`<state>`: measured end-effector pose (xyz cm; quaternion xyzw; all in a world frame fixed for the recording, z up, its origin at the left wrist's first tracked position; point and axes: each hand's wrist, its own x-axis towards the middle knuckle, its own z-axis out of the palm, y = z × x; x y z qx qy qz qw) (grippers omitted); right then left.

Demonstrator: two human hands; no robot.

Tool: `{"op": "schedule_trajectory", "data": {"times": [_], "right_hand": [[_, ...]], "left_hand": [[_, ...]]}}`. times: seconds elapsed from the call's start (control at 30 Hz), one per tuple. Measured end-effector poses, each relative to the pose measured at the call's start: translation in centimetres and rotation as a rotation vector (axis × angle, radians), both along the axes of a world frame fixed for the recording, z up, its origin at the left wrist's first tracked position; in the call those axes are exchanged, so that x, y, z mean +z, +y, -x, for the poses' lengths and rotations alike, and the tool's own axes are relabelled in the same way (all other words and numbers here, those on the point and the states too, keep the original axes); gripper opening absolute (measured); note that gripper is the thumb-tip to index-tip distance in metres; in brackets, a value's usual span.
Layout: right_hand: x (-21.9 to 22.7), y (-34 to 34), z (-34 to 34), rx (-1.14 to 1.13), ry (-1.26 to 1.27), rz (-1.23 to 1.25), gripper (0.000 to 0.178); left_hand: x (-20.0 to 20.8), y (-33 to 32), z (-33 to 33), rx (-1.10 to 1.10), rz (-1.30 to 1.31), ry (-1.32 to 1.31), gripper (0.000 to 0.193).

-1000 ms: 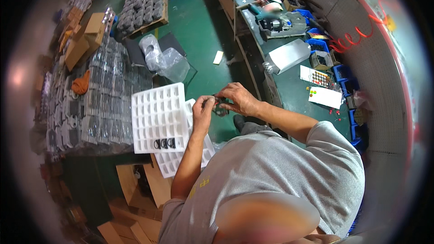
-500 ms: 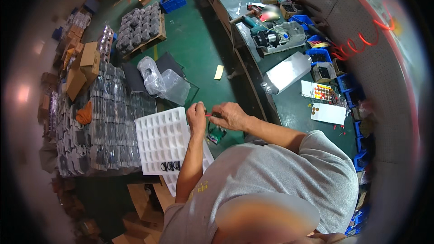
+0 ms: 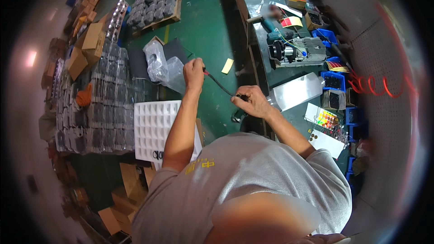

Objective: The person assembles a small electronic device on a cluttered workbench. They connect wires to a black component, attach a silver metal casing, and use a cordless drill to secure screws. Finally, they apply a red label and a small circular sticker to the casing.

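A dark cable (image 3: 219,85) with a short red section at one end stretches slantwise between my two hands. My left hand (image 3: 194,74), farther forward, is closed in a fist around the red end. Closer to my body, my right hand (image 3: 254,102) grips the cable's other part, where a black piece shows between thumb and fingers. What sits inside the left fist is hidden. Just below the right hand is a small dark and shiny object (image 3: 238,115) that I cannot make out. My left forearm passes over a white compartment tray (image 3: 153,126), where black looped pieces (image 3: 157,155) lie at the near edge.
Stacked grey parts (image 3: 97,108) and cardboard boxes (image 3: 92,40) line the left. On the right-hand workbench (image 3: 289,126) are a motor unit (image 3: 298,52), a silver housing (image 3: 296,90), sticker sheets (image 3: 327,143) and blue bins (image 3: 333,81). A red coiled hose (image 3: 373,88) hangs beside the wall.
My hands, earlier close together, have moved apart: the left forward, the right to the right and slightly forward. The dark cable now spans the gap. The whole view has shifted.
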<state>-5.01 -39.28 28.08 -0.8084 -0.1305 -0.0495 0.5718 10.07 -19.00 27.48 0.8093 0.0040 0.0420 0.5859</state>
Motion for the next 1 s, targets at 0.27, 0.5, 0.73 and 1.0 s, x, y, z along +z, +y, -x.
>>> {"op": "schedule_trajectory", "data": {"times": [0.27,0.5,0.73,1.0], "right_hand": [[-1.3,-2.6,-2.3,-0.015,0.673,-0.718,0.026],[-1.1,-3.9,-5.6,-0.214,0.533,-0.637,0.026],[0.5,-3.1,-11.5,-0.307,0.620,-0.924,0.023],[1.6,-1.1,-14.5,-0.559,0.597,-1.038,0.041]], "left_hand": [[-5.4,-4.3,-8.1,-0.099,0.087,0.141,0.029],[-6.0,-11.2,-15.3,-0.283,0.121,0.191,0.029],[-4.9,-14.6,-23.2,-0.403,0.167,0.229,0.026],[-5.9,-20.1,-26.7,-0.590,0.231,0.351,0.028]]}}
